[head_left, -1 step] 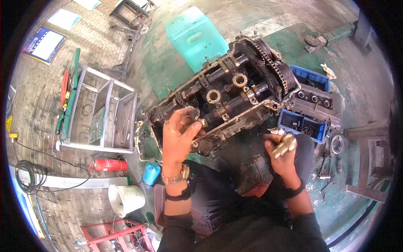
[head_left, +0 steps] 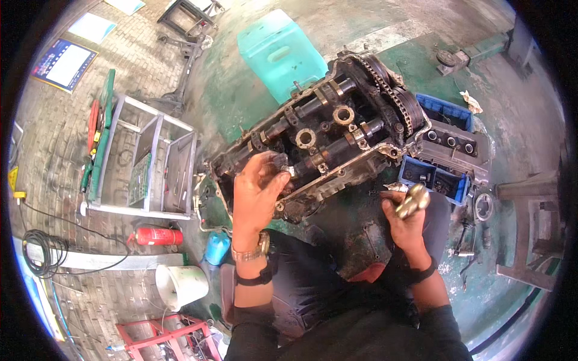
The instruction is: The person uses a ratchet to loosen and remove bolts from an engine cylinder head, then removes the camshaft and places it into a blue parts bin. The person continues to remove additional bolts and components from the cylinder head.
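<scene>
Tilted further, a shiny brass-coloured piece (head_left: 413, 203) sits in the right hand (head_left: 406, 227).

Bright, washed-out top edge; bent fisheye margins, black corners.

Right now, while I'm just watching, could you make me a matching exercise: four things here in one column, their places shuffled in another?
1. dark metal engine part with a chain
2. shiny gold-coloured metal object
3. translucent teal plastic stool
4. red fire extinguisher

A. just left of the small blue canister
B. beneath the left hand
C. beyond the engine part
D. in the right hand

Pairs: 1-B, 2-D, 3-C, 4-A
</scene>
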### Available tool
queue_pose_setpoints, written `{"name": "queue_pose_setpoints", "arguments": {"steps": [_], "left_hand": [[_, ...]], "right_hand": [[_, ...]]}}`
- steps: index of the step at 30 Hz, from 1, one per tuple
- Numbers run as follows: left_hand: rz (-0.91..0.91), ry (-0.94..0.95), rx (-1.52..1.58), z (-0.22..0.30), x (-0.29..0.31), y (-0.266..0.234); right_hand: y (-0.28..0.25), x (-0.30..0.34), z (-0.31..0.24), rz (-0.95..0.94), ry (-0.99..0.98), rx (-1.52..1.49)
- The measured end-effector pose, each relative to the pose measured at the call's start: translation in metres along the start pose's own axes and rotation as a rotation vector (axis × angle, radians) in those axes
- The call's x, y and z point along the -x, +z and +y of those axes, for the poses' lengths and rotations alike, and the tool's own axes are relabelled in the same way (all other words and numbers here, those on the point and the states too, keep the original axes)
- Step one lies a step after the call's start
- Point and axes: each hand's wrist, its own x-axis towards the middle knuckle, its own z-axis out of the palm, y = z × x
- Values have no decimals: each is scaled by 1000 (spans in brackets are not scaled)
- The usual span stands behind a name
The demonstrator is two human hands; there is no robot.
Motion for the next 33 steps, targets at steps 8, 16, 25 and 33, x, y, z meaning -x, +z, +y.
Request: {"name": "queue_pose_setpoints", "arguments": {"steps": [8, 16, 25, 33], "left_hand": [[-151, 286, -582, 2, -37, 7], [-256, 428, -687, -6, -48, 23], [-305, 490, -716, -4, -45, 29], [-307, 443, -712, -9, -41, 29]], "right_hand": [[-18, 2, 31, 140, 292, -98], [-21, 5, 40, 103, 178, -82], [-22, 8, 41, 124, 165, -62], [-22, 8, 39, 119, 164, -16]]}}
